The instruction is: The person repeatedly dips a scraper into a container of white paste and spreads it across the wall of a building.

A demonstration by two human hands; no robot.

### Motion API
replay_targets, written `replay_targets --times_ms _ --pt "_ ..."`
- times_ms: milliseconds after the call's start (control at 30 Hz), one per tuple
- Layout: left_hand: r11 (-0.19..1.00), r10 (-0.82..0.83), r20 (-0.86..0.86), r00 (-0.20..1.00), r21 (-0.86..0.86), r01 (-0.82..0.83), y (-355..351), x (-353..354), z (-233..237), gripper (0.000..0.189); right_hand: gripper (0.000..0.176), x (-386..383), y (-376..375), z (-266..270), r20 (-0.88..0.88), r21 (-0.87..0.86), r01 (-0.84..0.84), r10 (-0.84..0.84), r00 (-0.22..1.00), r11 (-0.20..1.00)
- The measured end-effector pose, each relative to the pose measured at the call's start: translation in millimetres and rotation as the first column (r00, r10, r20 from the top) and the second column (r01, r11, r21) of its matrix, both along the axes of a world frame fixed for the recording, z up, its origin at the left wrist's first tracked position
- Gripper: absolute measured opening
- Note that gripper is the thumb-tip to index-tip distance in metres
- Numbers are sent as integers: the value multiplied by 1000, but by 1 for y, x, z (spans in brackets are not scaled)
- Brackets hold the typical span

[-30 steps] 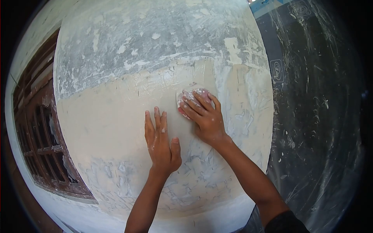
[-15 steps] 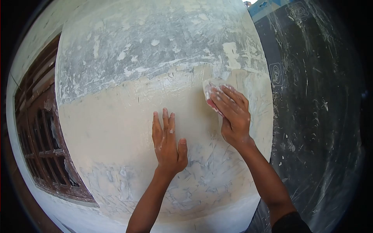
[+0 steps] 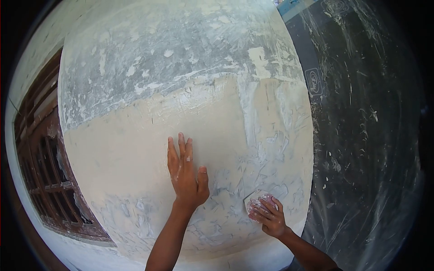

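Observation:
Flat against the beige part of the wall (image 3: pixel 131 149), my left hand (image 3: pixel 186 174) has its fingers stretched out and holds nothing. Lower and to the right, my right hand (image 3: pixel 271 217) grips a pad (image 3: pixel 257 198) smeared with white and pinkish-red, pressed to the wall's rough, patchy lower area. White residue marks the fingers of my right hand. Above both hands the wall is grey and mottled, with pale flakes. Whitish streaks run down the wall above the pad.
On the left is a brown wooden window frame (image 3: pixel 47 158) with a grille. A dark sheet (image 3: pixel 361 135) with white splashes and scratches hangs along the right side. A bit of blue (image 3: pixel 289 8) shows at the top right.
My right hand has moved far down the wall with the pad. My left hand stays flat on the wall, and the view has shifted slightly.

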State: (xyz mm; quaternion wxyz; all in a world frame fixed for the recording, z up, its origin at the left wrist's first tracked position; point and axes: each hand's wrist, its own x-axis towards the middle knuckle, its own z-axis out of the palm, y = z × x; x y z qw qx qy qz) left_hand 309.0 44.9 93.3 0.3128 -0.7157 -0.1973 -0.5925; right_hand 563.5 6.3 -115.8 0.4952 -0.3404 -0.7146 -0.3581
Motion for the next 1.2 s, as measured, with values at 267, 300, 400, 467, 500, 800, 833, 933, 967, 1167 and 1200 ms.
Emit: replay_targets --times_ms 267,300,400,467,500,800,833,933,967,1167,1200 --pt "999 -37 -7 999 16 38 -4 15 1 60 55 -1 7 251 -119 438 -35 97 988 898" --pt "999 -41 -11 999 18 41 -4 17 1 60 54 2 19 279 -114 454 -7 65 991 891" --pt "1000 -26 9 1000 10 26 -3 18 0 65 54 2 50 312 -134 384 14 41 990 923" --pt "1000 -24 7 1000 13 23 -2 15 0 65 54 2 57 300 -150 335 15 38 988 942" --pt "1000 -21 7 1000 13 21 -2 13 0 65 54 2 60 289 -164 283 14 34 986 959" --pt "999 -50 37 998 10 50 -11 15 1 65 60 0 30 175 -156 82 -45 58 986 996" --pt "998 -55 33 998 6 55 -13 15 -1 65 59 -1 24 158 -142 90 -37 49 989 995" --pt "997 -65 -5 998 44 65 -19 17 2 61 56 -1 8 147 -80 163 -15 29 996 987" --pt "996 -68 -17 998 50 69 -21 16 3 61 55 -2 5 160 -116 229 -55 84 990 972" --pt "998 -66 -17 998 18 67 -25 20 4 61 59 -16 14 311 -54 461 -138 183 982 876" --pt "998 -70 -8 998 4 70 -26 22 2 61 59 -14 22 316 -55 458 -136 181 982 879"
